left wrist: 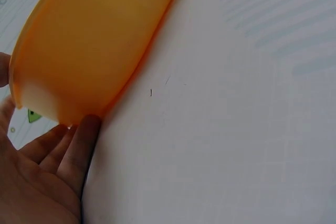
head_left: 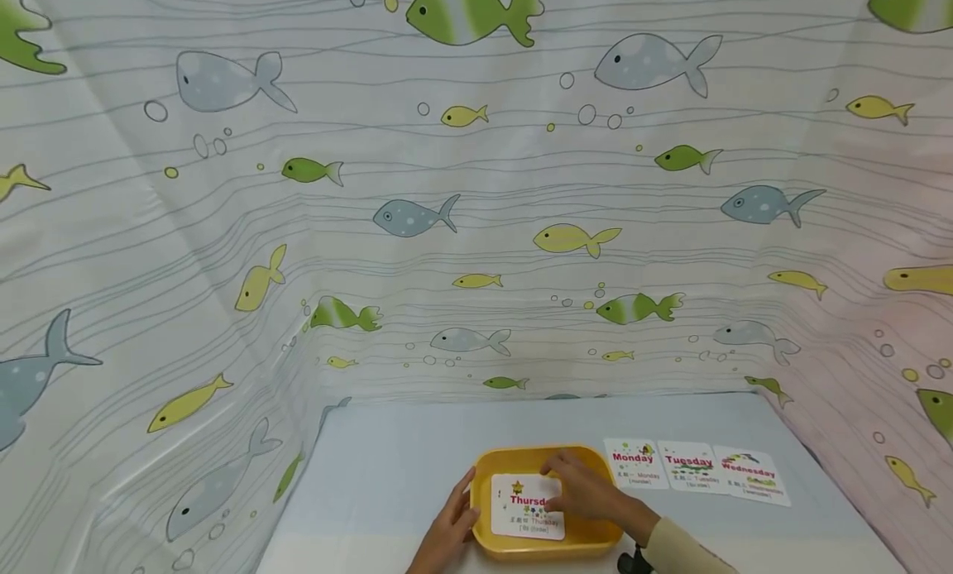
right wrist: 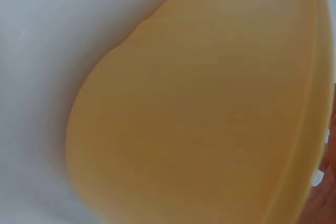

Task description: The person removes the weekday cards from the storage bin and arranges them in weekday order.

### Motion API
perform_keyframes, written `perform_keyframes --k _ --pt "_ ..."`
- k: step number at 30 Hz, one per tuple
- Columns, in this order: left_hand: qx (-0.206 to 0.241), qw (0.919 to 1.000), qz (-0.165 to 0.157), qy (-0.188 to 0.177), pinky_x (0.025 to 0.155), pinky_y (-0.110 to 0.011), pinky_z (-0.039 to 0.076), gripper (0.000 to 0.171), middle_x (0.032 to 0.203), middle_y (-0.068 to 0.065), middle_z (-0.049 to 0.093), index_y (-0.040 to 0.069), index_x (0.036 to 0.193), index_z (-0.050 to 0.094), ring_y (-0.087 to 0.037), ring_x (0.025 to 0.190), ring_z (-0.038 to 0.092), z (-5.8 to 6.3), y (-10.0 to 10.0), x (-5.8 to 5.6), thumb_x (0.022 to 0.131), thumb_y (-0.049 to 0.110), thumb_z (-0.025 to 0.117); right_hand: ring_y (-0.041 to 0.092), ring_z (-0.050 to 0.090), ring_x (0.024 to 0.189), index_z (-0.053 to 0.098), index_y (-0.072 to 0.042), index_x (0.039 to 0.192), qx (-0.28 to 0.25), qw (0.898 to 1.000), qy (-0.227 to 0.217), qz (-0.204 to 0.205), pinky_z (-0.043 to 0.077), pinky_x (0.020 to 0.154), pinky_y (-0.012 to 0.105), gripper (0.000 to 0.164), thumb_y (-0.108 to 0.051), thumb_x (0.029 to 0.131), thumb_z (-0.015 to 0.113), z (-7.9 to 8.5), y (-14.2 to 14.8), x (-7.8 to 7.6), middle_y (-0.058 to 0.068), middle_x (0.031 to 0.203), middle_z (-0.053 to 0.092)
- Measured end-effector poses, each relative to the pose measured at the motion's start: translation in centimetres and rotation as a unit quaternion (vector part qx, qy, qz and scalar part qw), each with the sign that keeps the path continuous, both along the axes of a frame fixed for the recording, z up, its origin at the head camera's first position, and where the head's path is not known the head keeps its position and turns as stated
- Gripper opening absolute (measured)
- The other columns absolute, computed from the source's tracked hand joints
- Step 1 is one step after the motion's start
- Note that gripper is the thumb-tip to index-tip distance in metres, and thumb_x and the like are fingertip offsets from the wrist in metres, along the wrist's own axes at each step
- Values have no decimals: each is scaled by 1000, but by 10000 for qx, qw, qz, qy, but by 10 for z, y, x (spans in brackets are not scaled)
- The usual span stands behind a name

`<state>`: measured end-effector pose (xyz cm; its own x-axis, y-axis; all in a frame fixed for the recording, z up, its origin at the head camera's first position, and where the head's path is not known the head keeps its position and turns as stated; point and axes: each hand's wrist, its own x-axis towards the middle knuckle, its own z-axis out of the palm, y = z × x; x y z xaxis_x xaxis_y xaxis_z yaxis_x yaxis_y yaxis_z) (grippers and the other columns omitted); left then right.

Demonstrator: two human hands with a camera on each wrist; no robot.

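Note:
A yellow plastic tray (head_left: 547,549) stands on the white table. In it lies a white card (head_left: 527,520) printed "Thursday" in red, its right part covered by fingers. My right hand (head_left: 588,490) reaches into the tray over the card's right side, thumb and forefinger bent and apart; whether they touch the card is unclear. At the tray's left end, my left hand (head_left: 448,531) rests its fingers against the wall and rim. The left wrist view shows these fingers (left wrist: 81,148) fairly straight on the outer wall. In the right wrist view the tray wall (right wrist: 199,108) hides most of the right hand.
Right of the tray lie three more cards in a row: Monday (head_left: 636,465), Tuesday (head_left: 691,468) and Wednesday (head_left: 752,476). A fish-patterned sheet (head_left: 521,177) hangs behind and beside the table (head_left: 402,442). A small black object (head_left: 634,560) shows by the right sleeve.

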<state>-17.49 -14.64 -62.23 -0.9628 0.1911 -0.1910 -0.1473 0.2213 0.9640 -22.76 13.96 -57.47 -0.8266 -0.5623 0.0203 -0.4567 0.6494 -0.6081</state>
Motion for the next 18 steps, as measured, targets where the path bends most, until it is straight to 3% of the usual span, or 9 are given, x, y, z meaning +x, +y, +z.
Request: perform_keyframes --k 18 --pt "-30 10000 -4 -29 83 -38 62 65 151 -32 41 27 159 27 -41 128 57 3 3 -1 101 33 55 19 51 101 59 -14 118 231 9992 -320 -82 54 96 44 50 -35 80 84 -13 -10 -2 2 119 53"
